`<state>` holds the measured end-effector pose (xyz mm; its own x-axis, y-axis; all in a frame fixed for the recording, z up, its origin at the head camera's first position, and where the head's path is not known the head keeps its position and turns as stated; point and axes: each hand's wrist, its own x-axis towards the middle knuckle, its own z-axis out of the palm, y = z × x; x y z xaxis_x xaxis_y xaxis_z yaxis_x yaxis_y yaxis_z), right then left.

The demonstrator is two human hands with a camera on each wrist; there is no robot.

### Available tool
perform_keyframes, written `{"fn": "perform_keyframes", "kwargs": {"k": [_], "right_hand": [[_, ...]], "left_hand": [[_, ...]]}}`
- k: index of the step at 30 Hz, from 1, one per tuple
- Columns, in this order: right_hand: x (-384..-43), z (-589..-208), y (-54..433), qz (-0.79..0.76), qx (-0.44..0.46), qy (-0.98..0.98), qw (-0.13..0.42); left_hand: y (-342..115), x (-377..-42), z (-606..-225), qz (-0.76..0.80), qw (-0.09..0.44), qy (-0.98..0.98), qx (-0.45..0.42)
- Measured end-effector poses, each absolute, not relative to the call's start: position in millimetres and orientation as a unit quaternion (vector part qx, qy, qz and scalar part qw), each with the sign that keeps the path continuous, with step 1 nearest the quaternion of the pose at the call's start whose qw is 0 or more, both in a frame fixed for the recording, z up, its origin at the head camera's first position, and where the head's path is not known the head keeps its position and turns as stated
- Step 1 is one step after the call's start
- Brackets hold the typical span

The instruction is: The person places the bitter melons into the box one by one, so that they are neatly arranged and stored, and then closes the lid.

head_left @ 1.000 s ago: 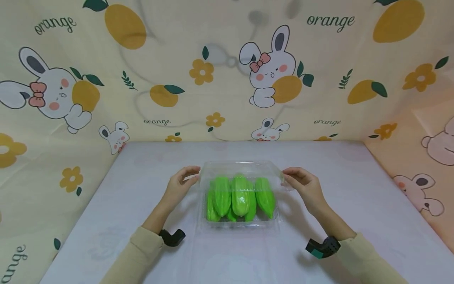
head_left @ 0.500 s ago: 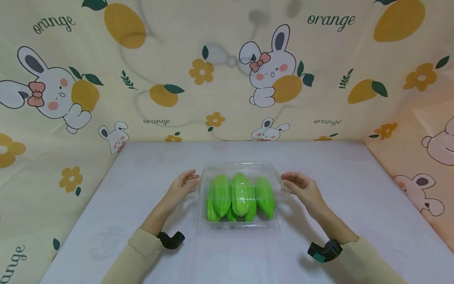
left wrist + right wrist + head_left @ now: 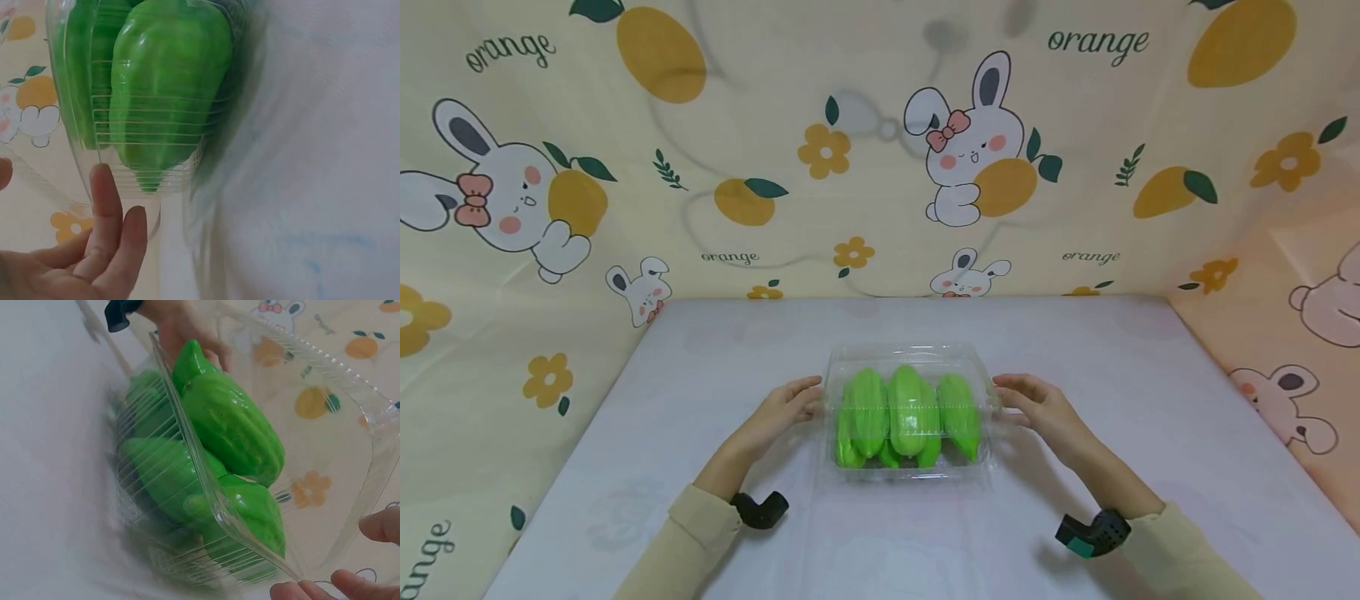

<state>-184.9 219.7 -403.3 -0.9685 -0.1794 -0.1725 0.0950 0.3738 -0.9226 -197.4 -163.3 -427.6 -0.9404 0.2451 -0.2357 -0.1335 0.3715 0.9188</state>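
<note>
A clear plastic clamshell box [image 3: 913, 473] stands mid-table, holding several glossy green, ridged vegetables [image 3: 907, 417] that look like bitter gourds. Its see-through lid [image 3: 375, 425] is tilted open over them in the right wrist view. At the box's left side is my left hand [image 3: 785, 408], fingers extended; in the left wrist view its fingertips [image 3: 105, 181] are right at the ribbed wall. My right hand [image 3: 1037, 404] is at the opposite side, fingers fairly straight. The right wrist view shows its thumb at the lid's edge and its fingertips [image 3: 287, 591] by the box rim.
A white-covered table [image 3: 895, 542] lies under the box. Behind it rises a cream cloth [image 3: 880, 167] printed with rabbits and oranges, which also runs along both sides. Each wrist carries a black camera mount [image 3: 760, 510].
The lid's front edge has come down and toward me over the vegetables. Both hands have lowered slightly with it, and the right fingers have straightened from a pinch. The box's base has stayed put.
</note>
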Motion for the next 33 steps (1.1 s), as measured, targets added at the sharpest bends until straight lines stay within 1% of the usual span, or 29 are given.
{"fn": "perform_keyframes", "kwargs": {"k": [4, 9, 18, 23, 28, 33], "right_hand": [[-185.2, -404.9, 220.6, -0.557, -0.022, 0.818, 0.142], [-183.6, -404.6, 221.3, -0.567, -0.031, 0.810, 0.149], [-186.5, -407.6, 224.2, -0.572, -0.008, 0.809, 0.133], [-187.0, -409.4, 227.0, -0.577, -0.008, 0.806, 0.131], [-183.8, -407.4, 231.8, -0.585, -0.034, 0.794, 0.162], [-181.9, -408.8, 240.8, -0.586, -0.076, 0.776, 0.220]], "left_hand": [[-163.9, -196.6, -426.7, 0.562, 0.178, 0.806, 0.043], [-163.6, -196.0, -427.1, 0.566, 0.181, 0.802, 0.049], [-155.6, -199.2, -428.8, 0.587, 0.163, 0.792, 0.045], [-152.9, -199.8, -429.6, 0.606, 0.165, 0.776, 0.057], [-152.9, -198.6, -430.8, 0.626, 0.169, 0.758, 0.069], [-152.5, -198.1, -431.6, 0.629, 0.174, 0.754, 0.070]]}}
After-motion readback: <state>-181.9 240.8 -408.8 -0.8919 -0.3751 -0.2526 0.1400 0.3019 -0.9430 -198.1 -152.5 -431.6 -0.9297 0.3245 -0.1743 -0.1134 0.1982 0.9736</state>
